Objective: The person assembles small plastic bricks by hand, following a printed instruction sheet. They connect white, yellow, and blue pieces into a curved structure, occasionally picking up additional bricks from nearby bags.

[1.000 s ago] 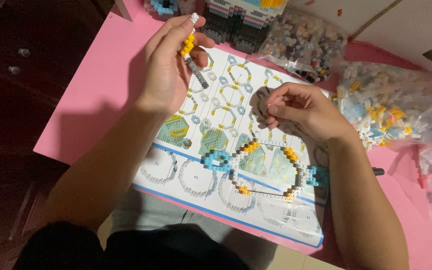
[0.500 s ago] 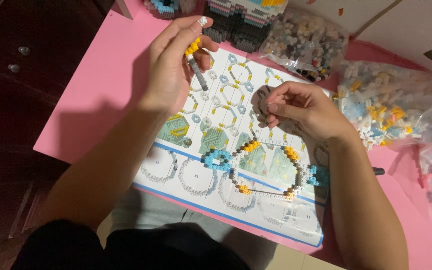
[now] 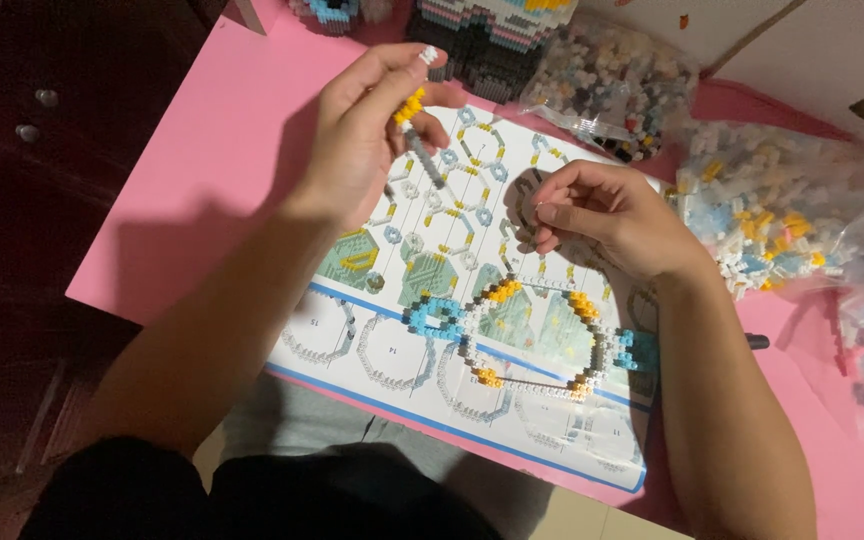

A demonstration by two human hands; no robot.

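The pink table (image 3: 202, 130) takes up most of the view, and a printed instruction sheet (image 3: 392, 370) lies across its near edge, overhanging a little toward the person's lap. Along the far edge stands a finished block model (image 3: 492, 30) in dark and pastel layers, and clear bags of loose blocks (image 3: 782, 210) are heaped toward the right edge. On the sheet, near its front edge, lies a ring of tiny blocks (image 3: 537, 335), white and grey with yellow and blue sections; it looks light and brittle, the sort of thing that would snap at a joint if lifted by one side, so I would support it from underneath or by two opposite sides. The left hand (image 3: 362, 150) is raised over the far left part of the sheet, its fingers pinched narrowly round a short strip of blocks (image 3: 414, 120), yellow at the top and grey lower down (featherweight, hard, easily dropped, and best held across its flat sides near the middle). The right hand (image 3: 607, 215) hovers over the middle of the sheet with thumb and forefinger drawn close together; whether they hold a piece I cannot tell.
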